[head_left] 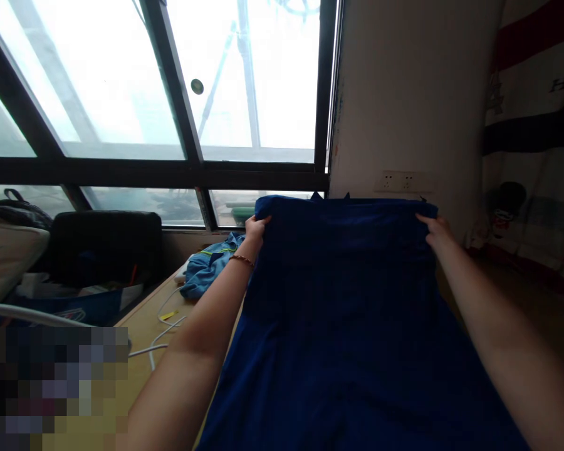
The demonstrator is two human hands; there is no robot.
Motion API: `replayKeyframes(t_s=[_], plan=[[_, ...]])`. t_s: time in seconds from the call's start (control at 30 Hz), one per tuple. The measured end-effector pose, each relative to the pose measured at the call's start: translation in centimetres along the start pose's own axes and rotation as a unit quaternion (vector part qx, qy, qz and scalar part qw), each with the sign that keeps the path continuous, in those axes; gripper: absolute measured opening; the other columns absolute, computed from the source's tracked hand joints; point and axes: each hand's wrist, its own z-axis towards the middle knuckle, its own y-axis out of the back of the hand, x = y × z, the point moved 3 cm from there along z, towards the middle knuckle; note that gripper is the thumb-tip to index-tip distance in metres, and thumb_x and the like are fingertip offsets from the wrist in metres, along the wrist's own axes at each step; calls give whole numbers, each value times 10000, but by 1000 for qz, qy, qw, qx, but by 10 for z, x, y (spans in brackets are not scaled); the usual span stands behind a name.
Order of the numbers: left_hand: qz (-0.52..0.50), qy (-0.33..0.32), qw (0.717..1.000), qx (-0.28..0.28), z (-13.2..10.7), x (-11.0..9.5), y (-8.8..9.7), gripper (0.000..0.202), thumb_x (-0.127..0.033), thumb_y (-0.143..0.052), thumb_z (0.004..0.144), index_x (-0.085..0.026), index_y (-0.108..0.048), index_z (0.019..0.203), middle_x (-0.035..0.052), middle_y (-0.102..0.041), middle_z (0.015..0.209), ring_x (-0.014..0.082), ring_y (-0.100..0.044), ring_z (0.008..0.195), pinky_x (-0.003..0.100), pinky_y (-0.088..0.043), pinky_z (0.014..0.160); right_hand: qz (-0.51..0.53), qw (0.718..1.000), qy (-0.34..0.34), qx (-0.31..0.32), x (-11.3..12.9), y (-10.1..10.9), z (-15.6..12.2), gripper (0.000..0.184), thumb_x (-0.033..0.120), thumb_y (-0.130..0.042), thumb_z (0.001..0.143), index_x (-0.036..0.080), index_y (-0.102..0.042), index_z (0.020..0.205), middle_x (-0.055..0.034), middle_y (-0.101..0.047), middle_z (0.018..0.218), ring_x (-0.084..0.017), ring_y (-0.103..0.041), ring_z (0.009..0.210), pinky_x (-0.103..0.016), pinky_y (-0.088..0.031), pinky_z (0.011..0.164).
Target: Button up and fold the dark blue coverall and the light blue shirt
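Note:
A large dark blue cloth [348,313] is stretched out in front of me, its top edge lifted toward the window. My left hand [256,230] pinches the cloth's upper left corner; a thin bracelet sits on that wrist. My right hand [433,229] grips the upper right corner. Both arms reach forward, and the cloth hangs down between them over a wooden table [143,329].
A lighter blue garment with a yellow-green stripe [209,266] lies bunched on the table to the left, beside white cables [162,326]. A black chair back [106,244] stands by the window. A wall with sockets [397,181] and a patterned curtain [533,144] are on the right.

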Motion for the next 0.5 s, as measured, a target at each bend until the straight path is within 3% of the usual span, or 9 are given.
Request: replayKeyframes(t_s=[0.07,0.17,0.3,0.37,0.4,0.43,0.47,0.5], plan=[[-36,12,999,12,-27,-13,9,395,-209,-753,470,-99,-608,820,41,-642,703,157,-596,630,325,-489,676,26,999,2,38,12,16,-13,362,124,-703,589,156,-589,932,-34,-660,887,-163,-624,771,-281,-531,709],[-46,36,997,45,-96,-23,42,417,-214,-760,475,-114,-626,857,65,-665,808,178,-618,729,317,-485,735,-5,996,-23,90,12,63,-62,354,126,-709,553,189,-606,886,-29,-656,937,-183,-622,838,-292,-512,795],[61,128,987,71,-205,-16,116,434,-196,-744,475,-138,-631,890,63,-678,851,205,-618,790,330,-478,777,-104,987,-61,106,-24,167,-165,411,228,-731,492,260,-612,885,-16,-651,962,-235,-588,952,-314,-478,877],[191,177,959,108,-252,-4,157,300,-205,-704,499,-139,-647,786,50,-685,764,220,-618,744,345,-485,759,-216,965,-87,122,-54,225,-215,432,282,-726,491,315,-611,906,-19,-651,954,-269,-581,959,-363,-495,856],[268,178,935,151,-270,1,176,220,-214,-675,521,-140,-649,727,49,-686,742,231,-615,733,351,-489,746,-284,946,-74,134,-69,251,-235,427,301,-711,497,349,-611,910,-21,-654,938,-288,-585,941,-401,-513,819],[329,166,910,189,-286,6,193,171,-205,-644,523,-152,-651,686,41,-688,733,240,-615,728,356,-494,735,-350,927,-15,132,-80,273,-251,401,326,-672,520,385,-611,912,-24,-661,892,-305,-604,876,-442,-533,754],[379,135,889,217,-297,9,208,162,-192,-598,545,-174,-659,694,26,-691,751,241,-616,761,360,-483,774,-410,895,68,162,-88,289,-265,384,323,-629,539,408,-615,913,-31,-668,827,-314,-620,793,-459,-543,686],[426,98,867,239,-306,11,221,196,-171,-562,547,-195,-668,710,12,-694,777,241,-616,805,366,-462,827,-469,843,162,208,-95,299,-277,372,312,-586,577,418,-616,932,-35,-671,794,-308,-624,765,-446,-542,665]])
